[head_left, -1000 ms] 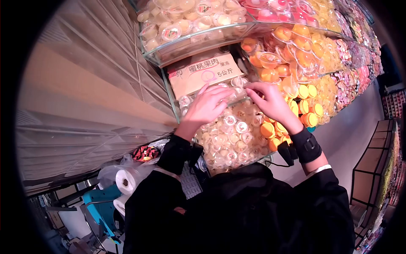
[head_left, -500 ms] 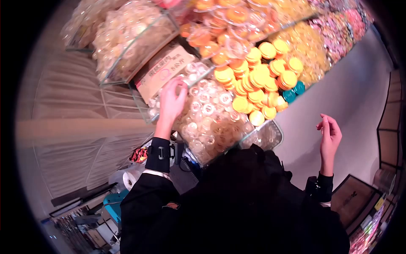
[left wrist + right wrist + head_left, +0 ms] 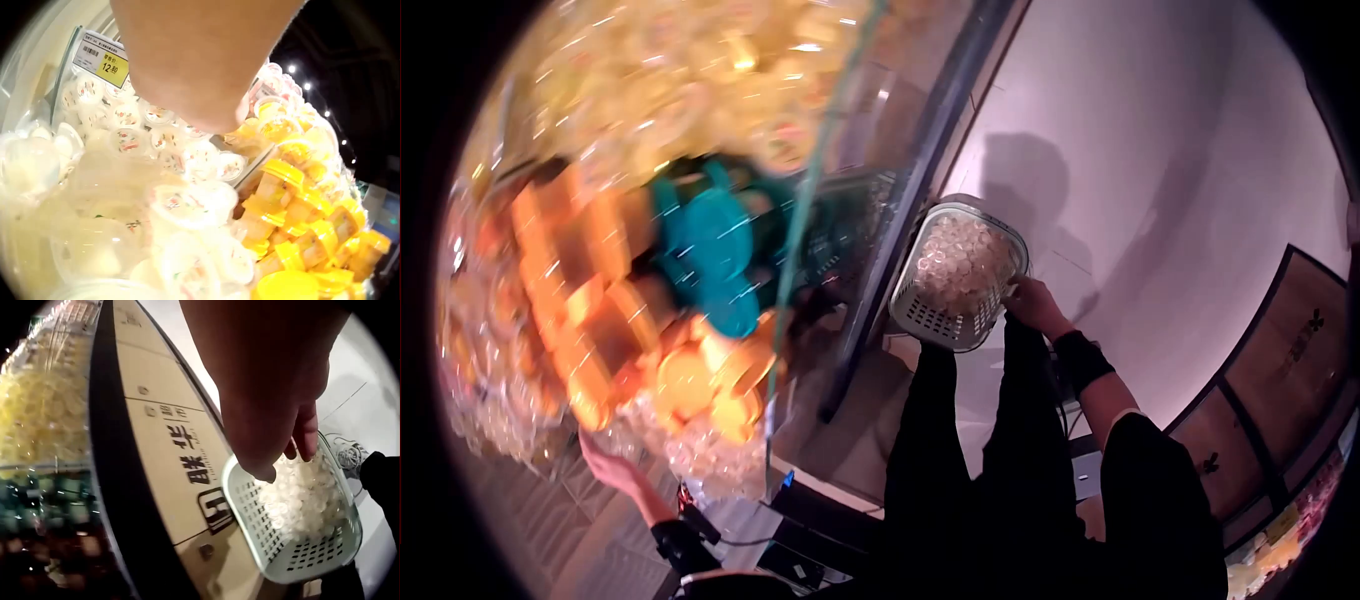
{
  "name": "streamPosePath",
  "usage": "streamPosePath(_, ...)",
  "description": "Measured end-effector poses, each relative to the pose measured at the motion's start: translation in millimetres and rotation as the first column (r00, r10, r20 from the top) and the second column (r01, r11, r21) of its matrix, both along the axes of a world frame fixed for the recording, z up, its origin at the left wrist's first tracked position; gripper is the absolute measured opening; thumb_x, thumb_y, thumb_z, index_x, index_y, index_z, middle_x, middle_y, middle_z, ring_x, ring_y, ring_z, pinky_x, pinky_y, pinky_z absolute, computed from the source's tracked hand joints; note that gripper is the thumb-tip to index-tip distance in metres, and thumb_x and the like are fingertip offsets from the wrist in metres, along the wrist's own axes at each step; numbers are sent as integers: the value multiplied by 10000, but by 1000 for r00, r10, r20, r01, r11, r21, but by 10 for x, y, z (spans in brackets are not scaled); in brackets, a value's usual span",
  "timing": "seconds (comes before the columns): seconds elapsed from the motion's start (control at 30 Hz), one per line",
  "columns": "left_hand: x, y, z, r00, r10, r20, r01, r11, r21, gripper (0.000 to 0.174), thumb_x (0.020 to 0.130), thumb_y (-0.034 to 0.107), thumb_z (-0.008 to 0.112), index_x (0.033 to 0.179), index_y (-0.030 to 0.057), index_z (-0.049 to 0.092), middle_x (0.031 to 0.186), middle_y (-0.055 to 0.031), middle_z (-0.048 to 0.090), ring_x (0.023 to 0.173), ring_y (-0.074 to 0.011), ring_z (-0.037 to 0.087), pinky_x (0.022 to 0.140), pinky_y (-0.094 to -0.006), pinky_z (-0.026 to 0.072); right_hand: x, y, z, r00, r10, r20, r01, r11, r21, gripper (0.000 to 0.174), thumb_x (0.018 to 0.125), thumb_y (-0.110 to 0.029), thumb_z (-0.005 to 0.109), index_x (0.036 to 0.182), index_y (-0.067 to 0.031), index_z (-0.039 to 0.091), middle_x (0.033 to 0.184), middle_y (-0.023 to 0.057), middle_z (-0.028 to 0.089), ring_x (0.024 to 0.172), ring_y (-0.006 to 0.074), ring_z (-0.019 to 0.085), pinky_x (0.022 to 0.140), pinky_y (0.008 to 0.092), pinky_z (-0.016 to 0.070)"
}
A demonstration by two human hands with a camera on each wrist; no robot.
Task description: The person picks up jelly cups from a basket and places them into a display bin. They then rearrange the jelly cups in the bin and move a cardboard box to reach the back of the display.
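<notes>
A white plastic basket (image 3: 945,325) stands on the floor at the foot of the display, filled with clear jelly cups (image 3: 960,262). My right hand (image 3: 1028,300) is at its right rim. From the right wrist, that hand (image 3: 281,425) hangs over the basket (image 3: 294,556), fingers pointing down above the cups (image 3: 306,500), nothing visible in them. My left hand (image 3: 605,460) reaches up into the blurred shelf cups at lower left. In the left wrist view the back of that hand (image 3: 200,62) covers its fingers, above clear cups (image 3: 187,206).
Orange cups (image 3: 600,300) and teal lids (image 3: 715,255) fill the blurred shelf on the left. Yellow-lidded cups (image 3: 294,256) lie beside the clear ones, under a price tag (image 3: 100,59). The display's base board (image 3: 169,456) runs beside the basket. Pale floor (image 3: 1180,150) and a dark rack (image 3: 1290,340) lie to the right.
My head has swung down from the shelves to the floor. My right hand left the shelf, swung out to the right and dropped to the basket. My left hand stayed at the clear cups.
</notes>
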State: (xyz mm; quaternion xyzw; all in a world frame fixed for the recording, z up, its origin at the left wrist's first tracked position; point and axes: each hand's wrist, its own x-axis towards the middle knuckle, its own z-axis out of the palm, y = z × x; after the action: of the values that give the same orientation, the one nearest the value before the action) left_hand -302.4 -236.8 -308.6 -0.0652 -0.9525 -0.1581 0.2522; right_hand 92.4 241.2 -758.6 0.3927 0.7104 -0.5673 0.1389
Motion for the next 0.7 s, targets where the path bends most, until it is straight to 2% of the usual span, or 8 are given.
streamPosePath(0.07,-84,-516,77,993,54,-104,-88,933,-350,414,976,234,403,1277,-13,545,1301,-212,548,1190,-320,547,1018,-388,436,-58,-138,-895,993,91,-75,-89,996,31,574,696,-266,759,1189,-49,562,1066,264,620,992,414,609,850,439,494)
streamPosePath(0.13,-464,-1224,745,995,-78,-67,-11,567,-823,400,963,254,431,1239,1,571,1242,-186,588,1109,-287,600,945,-383,497,-207,-365,-1754,994,92,-65,-86,992,93,668,689,-290,765,1266,-71,509,1154,276,574,1011,417,601,864,451,493)
streamPosePath(0.23,-22,-328,427,977,83,-199,-165,882,-442,397,962,255,433,1234,0,571,1230,-184,591,1093,-286,603,931,-384,502,-575,-649,-2359,982,184,-43,-171,961,216,845,680,-318,770,1402,-134,371,1314,300,443,1101,436,541,918,484,464)
streamPosePath(0.3,57,-12,349,971,116,-211,-185,921,-343,395,962,256,435,1230,-1,571,1221,-183,592,1083,-286,604,922,-384,504,-955,-602,-2287,958,270,100,-278,957,86,973,663,-339,771,1479,-242,251,1441,284,266,1266,489,364,994,537,407)
streamPosePath(0.4,95,230,294,965,134,-226,-203,927,-315,392,962,258,437,1225,-2,571,1209,-181,595,1067,-285,606,908,-384,509,-1245,-951,-2535,954,263,143,-278,955,99,946,653,-294,770,1461,-296,277,1474,255,185,1289,547,275,976,553,426)
streamPosePath(0.47,123,339,289,961,141,-237,-213,926,-312,391,962,259,439,1221,-2,571,1200,-180,597,1057,-284,608,899,-384,511,-1351,-1249,-2647,970,190,149,-214,964,160,868,675,-208,738,1432,-332,334,1484,215,192,1273,578,259,958,567,440)
streamPosePath(0.53,138,386,230,959,150,-242,-223,925,-309,389,962,260,440,1217,-3,571,1192,-179,599,1046,-283,609,890,-384,514,-1360,-1490,-2894,976,20,216,-124,869,479,824,686,-117,705,1405,-343,372,1479,174,215,1252,554,291,935,574,455)
streamPosePath(0.7,161,453,185,957,162,-239,-232,925,-302,384,962,262,444,1208,-5,571,1170,-176,604,1020,-282,613,867,-384,521,-1046,-1147,-2808,984,-55,-167,111,932,345,610,698,-38,677,1267,-210,537,1370,175,394,1260,457,329,997,484,416)
